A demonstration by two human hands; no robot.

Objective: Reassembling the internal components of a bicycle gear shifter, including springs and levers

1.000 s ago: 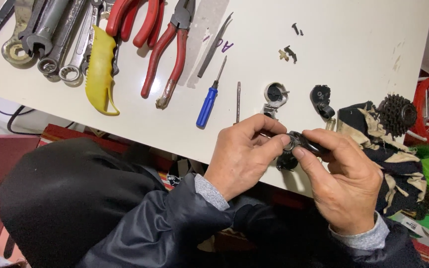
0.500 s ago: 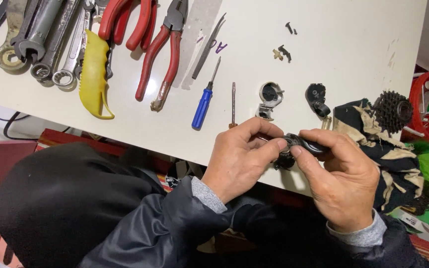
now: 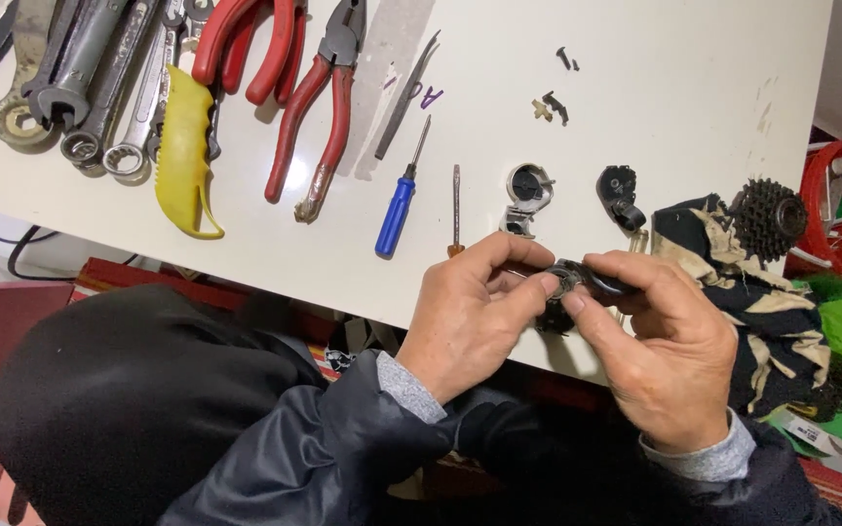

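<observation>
1. Nearest to the camera, dark jacket sleeves [image 3: 343,458] lead up to both hands at the front edge of the white worktop [image 3: 655,107].
2. The left hand [image 3: 475,312] grasps a small black mechanical part [image 3: 567,292] with thumb and fingertips closed on its left side.
3. The right hand [image 3: 655,351] grips the same part from the right, and the fingers curl over its top.
4. The part sits between the 2 hands, just above the worktop edge.
5. Just behind the hands lie a round metal piece [image 3: 526,190], a small black piece [image 3: 619,195], a thin screwdriver [image 3: 456,206] and a blue-handled screwdriver [image 3: 400,200].
6. On the right, a black and beige rag [image 3: 733,282] carries a dark gear cluster [image 3: 770,214].
7. Farther left lie red-handled pliers [image 3: 314,117], a yellow-handled tool [image 3: 185,146] and several wrenches [image 3: 80,88].
8. Farthest, tiny dark screws [image 3: 557,97] lie scattered.
</observation>
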